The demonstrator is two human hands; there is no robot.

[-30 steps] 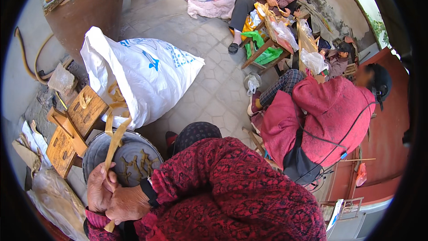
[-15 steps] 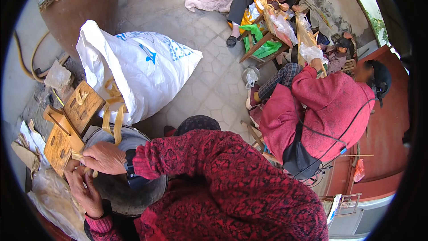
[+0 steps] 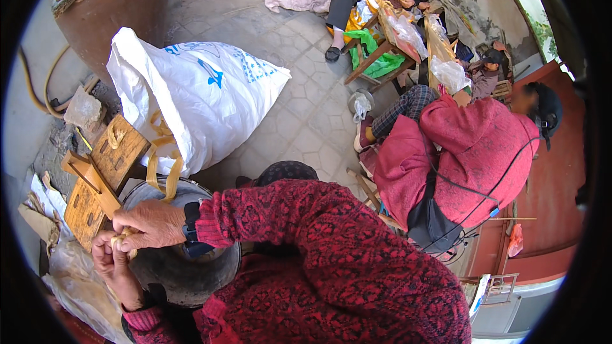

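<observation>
Both hands meet at the lower left over a dark metal basin [image 3: 210, 274]. My right hand [image 3: 153, 224], with a dark band at its wrist, pinches a small coiled bundle of pale yellow strip [image 3: 123, 240]. Fingers and thumb of my left hand [image 3: 118, 267] close on the same bundle from below. What kind of strip it is, I cannot make out. A longer strip [image 3: 171, 181] of similar colour loops out of the white woven sack [image 3: 210, 108] beside the basin. Close by the fingers is a wooden board [image 3: 118, 153] with slots and an upright wooden piece [image 3: 95, 181].
Crumpled clear plastic [image 3: 80, 280] lies left of my hands. A large brown pot [image 3: 118, 19] stands behind the sack. To the right sits a person in a red jacket [image 3: 478, 159]; other people sit farther back around a wooden frame [image 3: 376, 60] strewn with plastic bags.
My hands have drawn closer together, and the strip between them is now more bunched up. The loose end that stuck out toward the board no longer shows.
</observation>
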